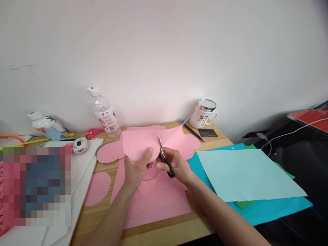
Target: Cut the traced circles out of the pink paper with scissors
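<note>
My left hand [137,169] grips a pink paper sheet [139,145] by its near edge, thumb on top. A drawn circle shows on that sheet, and part of its outline is cut along. My right hand [176,165] is closed on black-handled scissors [169,168], whose metal blades point away from me at the sheet's right side. Under both hands lie more pink sheets [166,208] with pencilled circles. To the left, a cut pink paper circle [98,188] rests on the wooden table. Another rounded pink piece [109,152] lies beyond it.
A plastic bottle [105,114] and a white mug [202,114] stand by the wall, with a dark pencil [193,131] near the mug. Pale blue paper [251,174] overlaps the right table edge. White boards [84,171], pink scissors [93,132] and a second bottle [47,124] are left.
</note>
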The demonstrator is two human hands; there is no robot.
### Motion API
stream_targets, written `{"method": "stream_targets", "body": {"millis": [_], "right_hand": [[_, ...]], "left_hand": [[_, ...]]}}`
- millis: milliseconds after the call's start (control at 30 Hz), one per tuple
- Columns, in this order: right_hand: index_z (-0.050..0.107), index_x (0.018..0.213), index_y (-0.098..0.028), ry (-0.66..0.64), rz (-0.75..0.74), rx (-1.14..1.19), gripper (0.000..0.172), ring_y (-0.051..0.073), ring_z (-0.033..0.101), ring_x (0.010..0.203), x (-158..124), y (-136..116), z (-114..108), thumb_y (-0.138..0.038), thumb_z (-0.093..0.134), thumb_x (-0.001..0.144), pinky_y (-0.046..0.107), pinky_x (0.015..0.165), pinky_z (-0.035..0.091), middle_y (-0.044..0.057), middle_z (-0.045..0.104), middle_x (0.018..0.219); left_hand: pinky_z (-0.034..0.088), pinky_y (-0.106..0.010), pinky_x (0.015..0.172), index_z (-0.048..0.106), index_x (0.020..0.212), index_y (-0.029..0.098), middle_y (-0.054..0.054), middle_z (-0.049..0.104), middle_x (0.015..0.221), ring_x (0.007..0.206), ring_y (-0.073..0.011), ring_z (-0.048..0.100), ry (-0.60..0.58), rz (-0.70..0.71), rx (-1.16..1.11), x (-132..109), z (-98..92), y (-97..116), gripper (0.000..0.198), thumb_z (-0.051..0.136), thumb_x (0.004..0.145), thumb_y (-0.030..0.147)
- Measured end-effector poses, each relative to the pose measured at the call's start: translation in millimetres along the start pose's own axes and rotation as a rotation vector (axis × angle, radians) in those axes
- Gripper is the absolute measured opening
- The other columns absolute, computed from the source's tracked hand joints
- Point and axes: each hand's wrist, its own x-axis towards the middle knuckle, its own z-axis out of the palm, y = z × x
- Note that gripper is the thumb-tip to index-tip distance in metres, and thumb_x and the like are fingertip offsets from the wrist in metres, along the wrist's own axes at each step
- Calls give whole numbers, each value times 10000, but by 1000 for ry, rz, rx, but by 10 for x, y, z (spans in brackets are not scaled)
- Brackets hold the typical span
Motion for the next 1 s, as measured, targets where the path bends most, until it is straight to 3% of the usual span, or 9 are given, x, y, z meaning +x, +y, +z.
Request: {"method": "stream_targets", "body": {"millis": [200,500,1000], "right_hand": [[576,746,-168,13,-5,-20,406,77,295,494,0,11,-8,-465,816,609,228,479,253,-68,406,551],[544,732,-176,-4,-3,-51,393,86,294,512,10,58,-54,-474,787,648,231,480,224,-52,437,557],[545,705,-176,27,51,-105,394,100,322,535,-5,17,-21,-486,779,640,237,483,243,-41,437,560]], "left_hand": [[342,-221,335,551,534,153,41,489,401,359,-86,435,3,-19,-9,11,-2,14,276,737,679,297],[341,-222,336,583,590,148,44,496,409,364,-89,439,10,-28,-12,4,-1,31,236,742,669,304],[336,-250,366,554,510,160,16,513,414,366,-94,437,-6,-36,-8,4,-7,50,310,726,683,350]]}}
